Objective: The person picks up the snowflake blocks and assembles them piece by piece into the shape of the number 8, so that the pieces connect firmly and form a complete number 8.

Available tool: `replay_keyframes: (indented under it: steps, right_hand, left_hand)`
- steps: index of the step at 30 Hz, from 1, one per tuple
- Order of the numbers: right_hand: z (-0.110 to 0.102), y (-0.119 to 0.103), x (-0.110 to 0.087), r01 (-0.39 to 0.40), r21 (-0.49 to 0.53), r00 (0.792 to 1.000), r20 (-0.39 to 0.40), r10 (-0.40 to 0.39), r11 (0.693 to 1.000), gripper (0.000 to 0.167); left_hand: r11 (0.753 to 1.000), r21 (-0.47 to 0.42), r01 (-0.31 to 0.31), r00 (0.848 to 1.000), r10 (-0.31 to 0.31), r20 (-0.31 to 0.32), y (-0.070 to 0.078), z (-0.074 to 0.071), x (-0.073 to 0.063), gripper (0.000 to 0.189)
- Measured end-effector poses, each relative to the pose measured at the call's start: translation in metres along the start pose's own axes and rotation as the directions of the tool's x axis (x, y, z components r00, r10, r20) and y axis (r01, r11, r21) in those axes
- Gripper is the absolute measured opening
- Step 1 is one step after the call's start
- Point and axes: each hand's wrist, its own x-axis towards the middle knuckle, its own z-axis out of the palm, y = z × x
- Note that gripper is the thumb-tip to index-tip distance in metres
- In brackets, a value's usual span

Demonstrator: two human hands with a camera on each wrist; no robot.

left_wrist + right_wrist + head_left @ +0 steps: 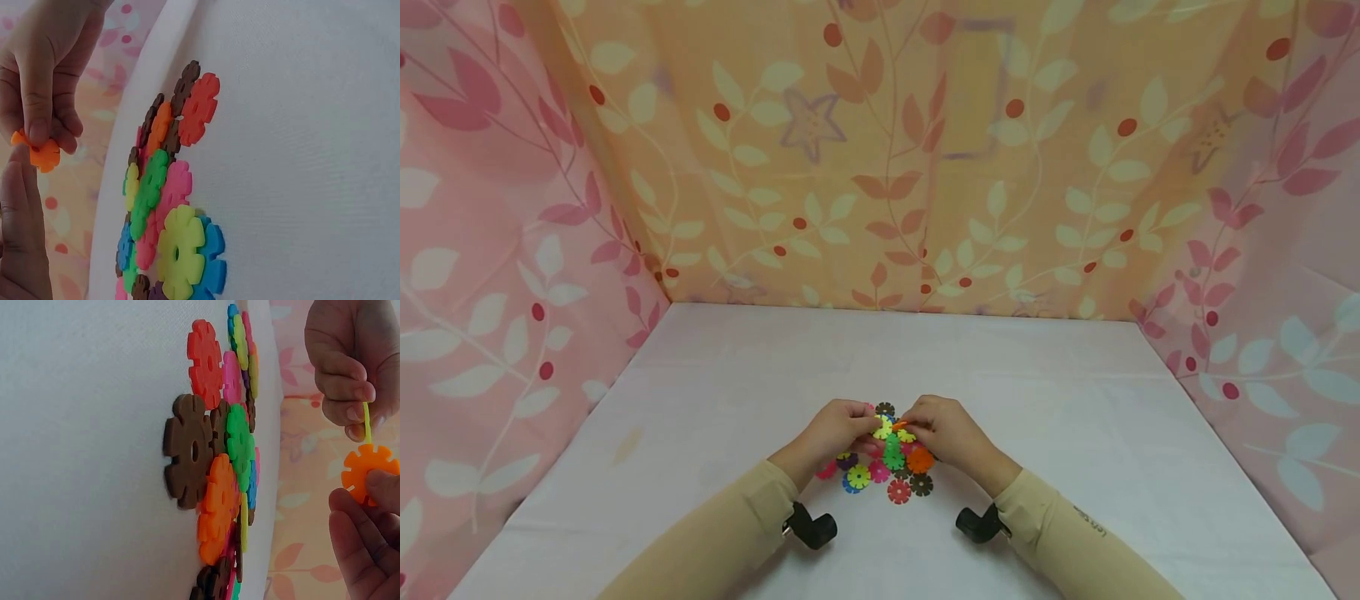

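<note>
My left hand point(842, 427) pinches a yellow snowflake disc point(367, 423), seen edge-on in the right wrist view. An orange snowflake disc point(357, 467) is gripped between the thumb and fingers of my right hand point(951, 429). The two discs meet edge to edge, with the yellow one's rim at the orange one's notched edge. Both hands are raised above a pile of loose discs, among them a green disc point(150, 190) and a yellow disc point(181, 253). In the left wrist view, the left fingers hide the yellow disc being held.
More notched discs lie on the white tabletop point(700, 375), including a red disc point(205, 362), a brown disc point(187, 452) and an orange disc point(217, 509). A floral curtain point(887, 167) stands behind the table and along both sides.
</note>
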Motion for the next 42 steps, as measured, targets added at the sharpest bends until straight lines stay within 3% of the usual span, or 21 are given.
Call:
replay_keyframes:
  steps: [9,15,20,24,29,33,42]
  right_hand:
    - [0.002,-0.003,0.0,0.043,-0.041,0.999,-0.025,-0.044,0.998,0.007]
    - [0.003,-0.003,0.001,0.059,-0.064,0.998,-0.029,-0.061,0.996,0.008]
    - [0.004,-0.003,0.001,0.035,-0.009,0.998,-0.06,-0.036,0.999,0.007]
    - [0.005,0.0,0.0,-0.007,0.05,0.997,-0.074,0.01,0.999,0.005]
    - [0.007,0.004,-0.001,-0.028,0.1,1.0,0.005,0.028,0.995,0.005]
    - [0.009,0.006,-0.003,0.018,0.097,0.999,0.031,-0.021,0.995,0.006]
    - [0.008,0.003,-0.006,0.19,-0.045,0.979,-0.066,-0.193,0.981,0.01]
  left_hand:
    - [0.997,-0.064,0.037,0.999,-0.037,-0.007,0.002,0.002,-0.002,0.024]
    - [0.996,-0.083,0.017,1.0,-0.018,-0.015,0.003,0.003,-0.002,0.022]
    - [0.998,-0.065,0.016,1.0,-0.017,-0.021,0.003,0.003,-0.001,0.022]
    - [0.999,-0.018,0.037,0.999,-0.037,0.009,-0.001,0.002,0.0,0.027]
    - [0.999,-0.009,0.032,0.999,-0.032,0.035,-0.004,0.004,-0.002,0.033]
    - [0.999,-0.04,0.029,1.0,-0.029,0.006,-0.002,0.006,-0.004,0.032]
    - [0.999,-0.023,-0.037,0.999,0.036,-0.041,-0.002,0.017,-0.007,0.032]
